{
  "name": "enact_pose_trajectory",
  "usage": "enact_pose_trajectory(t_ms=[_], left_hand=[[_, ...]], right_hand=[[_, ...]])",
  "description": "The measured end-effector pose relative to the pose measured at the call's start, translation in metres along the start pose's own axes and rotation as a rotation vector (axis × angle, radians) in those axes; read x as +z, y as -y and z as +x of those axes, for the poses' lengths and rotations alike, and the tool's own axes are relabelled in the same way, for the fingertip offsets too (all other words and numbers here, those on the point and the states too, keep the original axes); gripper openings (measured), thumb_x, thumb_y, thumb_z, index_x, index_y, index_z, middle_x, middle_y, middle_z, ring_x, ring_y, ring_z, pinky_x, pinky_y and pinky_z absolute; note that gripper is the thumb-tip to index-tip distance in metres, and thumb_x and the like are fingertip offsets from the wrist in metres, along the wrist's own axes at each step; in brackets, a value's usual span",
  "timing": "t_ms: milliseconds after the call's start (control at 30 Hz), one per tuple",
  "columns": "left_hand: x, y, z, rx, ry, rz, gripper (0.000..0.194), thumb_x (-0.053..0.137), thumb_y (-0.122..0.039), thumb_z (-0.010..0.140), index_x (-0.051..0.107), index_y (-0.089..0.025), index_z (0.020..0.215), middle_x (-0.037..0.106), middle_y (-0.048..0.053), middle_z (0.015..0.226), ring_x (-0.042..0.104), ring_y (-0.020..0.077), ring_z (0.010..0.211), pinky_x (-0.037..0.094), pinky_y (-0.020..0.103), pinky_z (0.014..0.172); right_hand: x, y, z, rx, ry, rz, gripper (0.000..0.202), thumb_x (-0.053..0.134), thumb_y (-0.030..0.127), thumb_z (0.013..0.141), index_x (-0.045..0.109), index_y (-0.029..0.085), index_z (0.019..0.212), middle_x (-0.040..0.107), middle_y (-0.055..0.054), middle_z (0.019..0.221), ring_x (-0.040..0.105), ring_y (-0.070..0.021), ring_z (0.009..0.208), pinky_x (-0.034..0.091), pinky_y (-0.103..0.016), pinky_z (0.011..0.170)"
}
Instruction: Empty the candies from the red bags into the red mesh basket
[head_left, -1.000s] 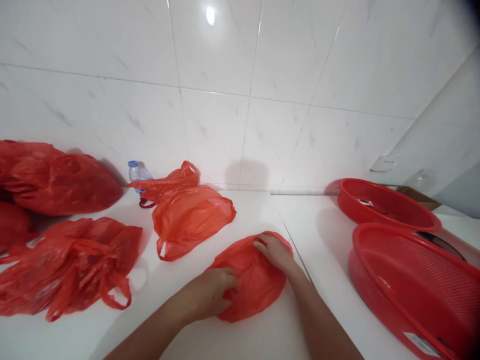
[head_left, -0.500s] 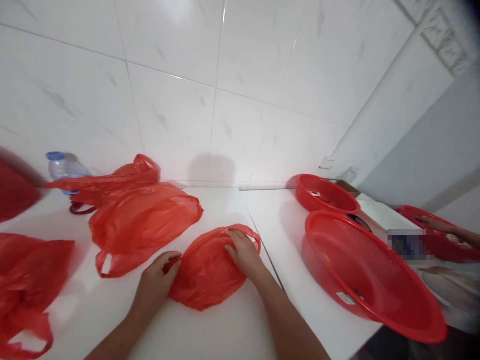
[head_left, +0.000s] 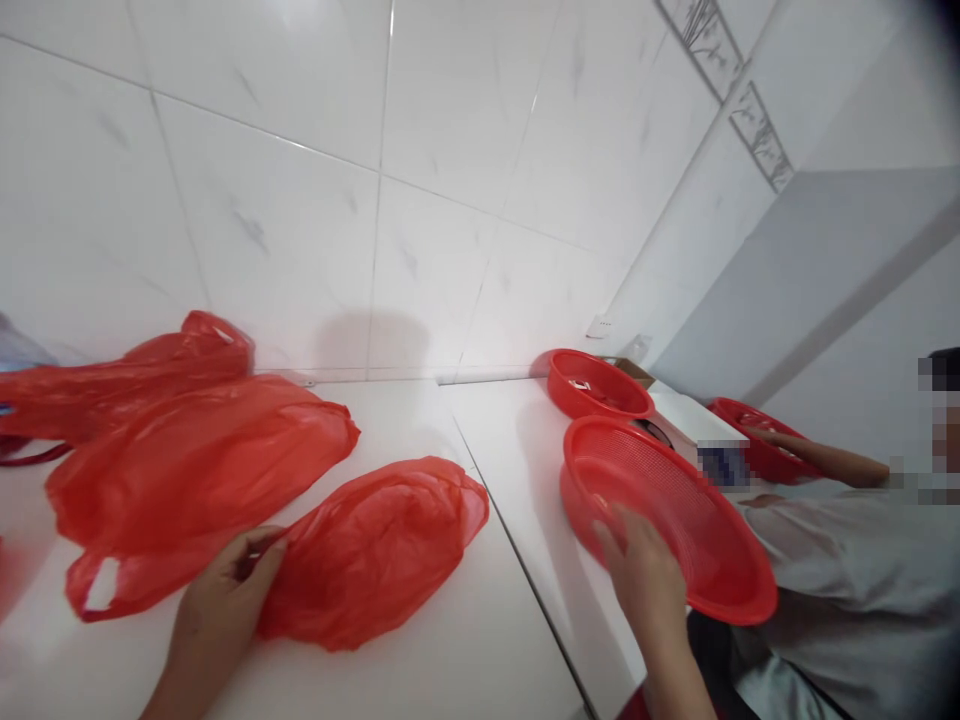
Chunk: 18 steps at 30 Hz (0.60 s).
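Observation:
In the head view, my left hand (head_left: 229,600) pinches the left edge of a red plastic bag (head_left: 367,555) that lies on the white table. My right hand (head_left: 645,565), slightly blurred, is over the near side of a large red colander (head_left: 712,540). Its thumb and fingers are apart, reaching toward the inside, and no object shows in them. What lies under the fingertips is hidden. To the left of the held bag another red plastic bag (head_left: 202,450) spreads out, its handle loop toward me.
A crumpled red bag (head_left: 180,355) lies by the tiled wall. Behind the large colander stands a smaller red basin (head_left: 596,385) with a small item inside. At right, a person in a grey shirt (head_left: 862,570) reaches into another red basin (head_left: 780,460). A seam crosses the table.
My right hand has left the bag and moved right to the large colander. My left hand stays at the bag's edge. The view has turned right, showing more of the other person.

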<state>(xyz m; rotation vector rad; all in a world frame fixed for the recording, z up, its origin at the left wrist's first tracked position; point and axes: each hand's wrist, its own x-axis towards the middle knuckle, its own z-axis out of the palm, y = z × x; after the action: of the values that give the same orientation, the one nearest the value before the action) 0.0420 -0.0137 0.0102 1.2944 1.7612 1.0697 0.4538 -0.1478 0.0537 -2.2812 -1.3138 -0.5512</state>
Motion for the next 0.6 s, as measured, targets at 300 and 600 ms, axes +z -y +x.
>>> enact_pose_trajectory(t_ms=[300,600], left_hand=[[0.0,-0.01,-0.005,-0.038,0.025,-0.02,0.021,0.056,-0.039,0.073,0.061,-0.028,0.09,0.066,-0.004,0.096,0.06,0.0226,0.102,0.043,0.033,0.092],[0.0,-0.001,-0.002,-0.009,0.06,-0.047,0.026,0.057,-0.039,0.071,0.062,-0.026,0.093,0.068,-0.001,0.1,0.06,0.0243,0.103,0.042,0.038,0.097]], right_hand=[[-0.028,0.013,-0.035,-0.023,0.401,0.046,0.038,0.04,0.039,0.09,0.058,0.025,0.12,0.07,-0.008,0.106,0.067,-0.0256,0.093,0.05,-0.034,0.075],[-0.04,-0.027,0.043,0.032,0.601,-0.151,0.048,0.053,0.041,0.081,0.055,0.02,0.124,0.07,-0.014,0.094,0.065,-0.0297,0.084,0.041,-0.035,0.066]])
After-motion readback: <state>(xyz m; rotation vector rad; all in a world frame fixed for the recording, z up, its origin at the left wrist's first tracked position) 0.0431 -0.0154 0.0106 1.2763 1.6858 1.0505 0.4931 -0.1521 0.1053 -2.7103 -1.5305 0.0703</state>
